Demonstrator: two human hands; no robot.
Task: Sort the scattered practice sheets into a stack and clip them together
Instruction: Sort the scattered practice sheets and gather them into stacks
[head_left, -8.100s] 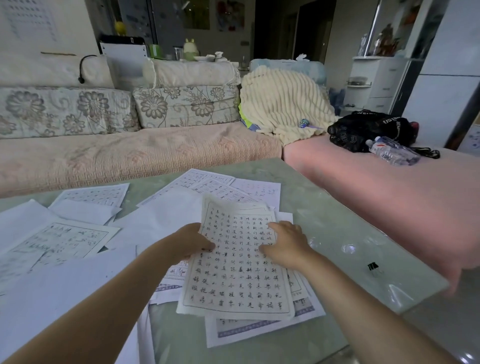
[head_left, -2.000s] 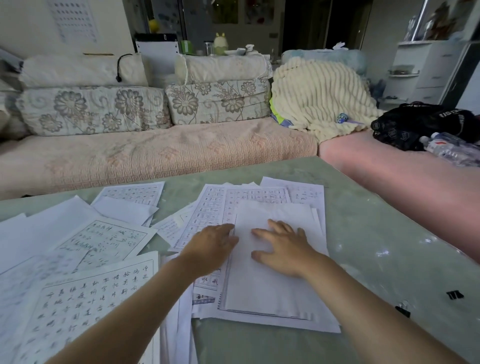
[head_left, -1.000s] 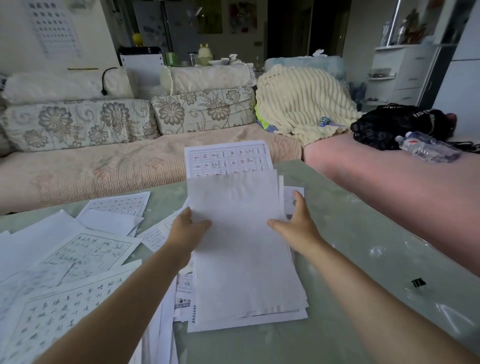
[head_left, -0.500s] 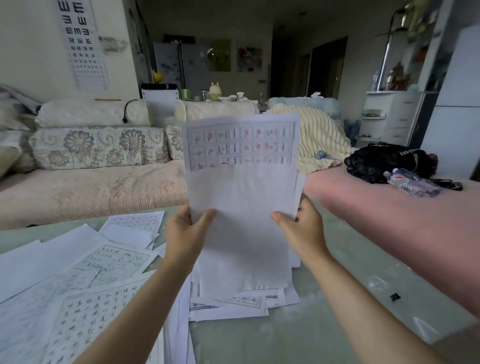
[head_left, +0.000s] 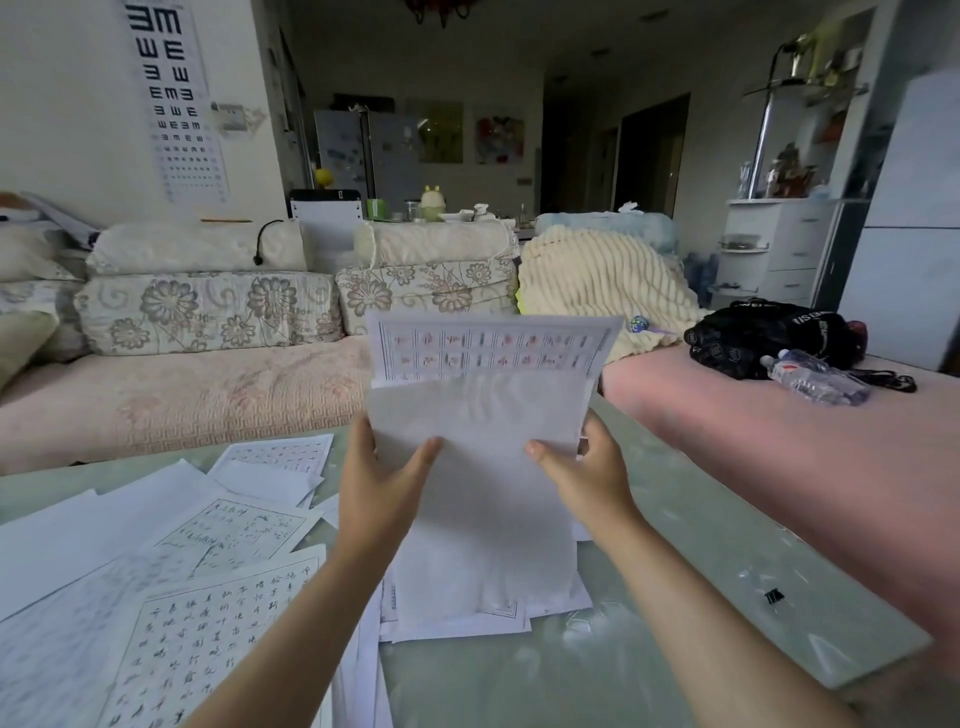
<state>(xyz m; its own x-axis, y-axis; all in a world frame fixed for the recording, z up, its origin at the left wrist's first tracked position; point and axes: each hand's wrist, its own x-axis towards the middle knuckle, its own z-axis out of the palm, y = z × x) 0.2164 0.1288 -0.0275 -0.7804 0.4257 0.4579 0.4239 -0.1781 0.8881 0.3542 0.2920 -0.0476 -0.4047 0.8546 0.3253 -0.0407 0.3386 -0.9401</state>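
Gathered stack of practice sheets (head_left: 478, 519), held on end above the green table (head_left: 701, 545), long axis near upright, blank back toward the viewer. A rear sheet stands proud at the top, so the edges are not yet flush. The lower edge meets a few flat sheets (head_left: 457, 629) on the table; whether it rests on them cannot be told.

The left hand (head_left: 379, 493) grips the left margin and the right hand (head_left: 587, 483) the right margin, thumbs on the near face, fingers curled behind. Both forearms reach forward, level with each other.

More loose sheets (head_left: 228, 530) lie scattered to the left, nearer the left hand. The black binder clip (head_left: 774, 597) lies on bare table well to the right, nearer the right hand.

Judged step: squaring the stack; collecting the rest and clipping remain.
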